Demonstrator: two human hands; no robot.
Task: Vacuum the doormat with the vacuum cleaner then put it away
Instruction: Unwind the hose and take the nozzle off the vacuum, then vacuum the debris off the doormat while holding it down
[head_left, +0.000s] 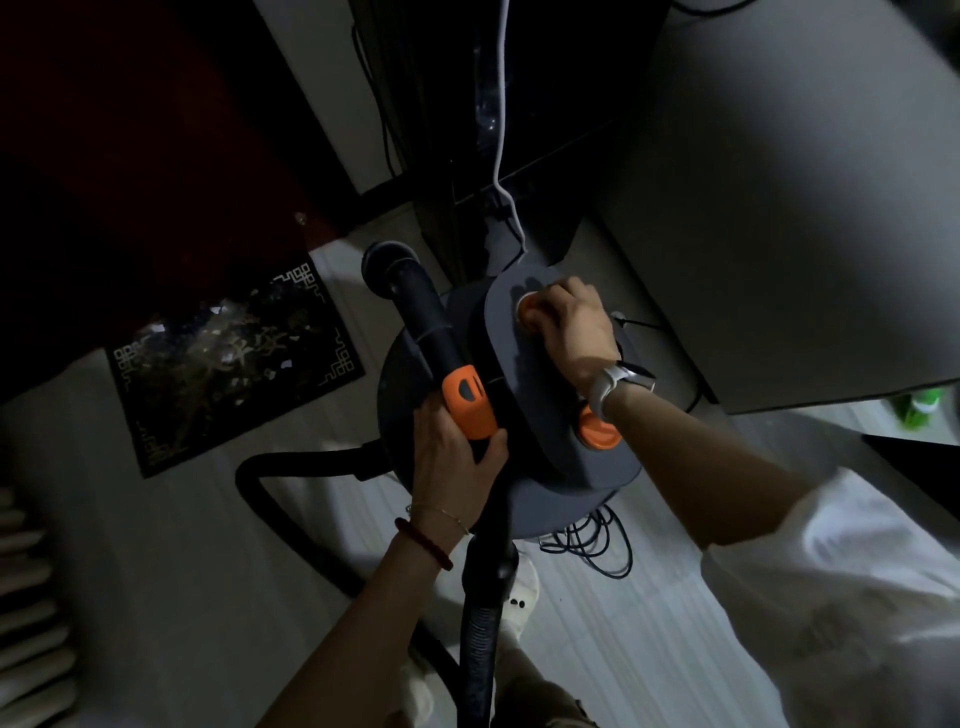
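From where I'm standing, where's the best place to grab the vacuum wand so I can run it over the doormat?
Probably at the orange grip, where the left hand already wraps it. The wand slants across the canister, nozzle end pointing toward the doormat, so come from the near, hose side. The right hand is on an orange button on the canister top.

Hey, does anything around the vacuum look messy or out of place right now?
Yes. The doormat lies askew on the floor and is littered with pale scraps. A dark cord sits in a loose tangle beside the vacuum.
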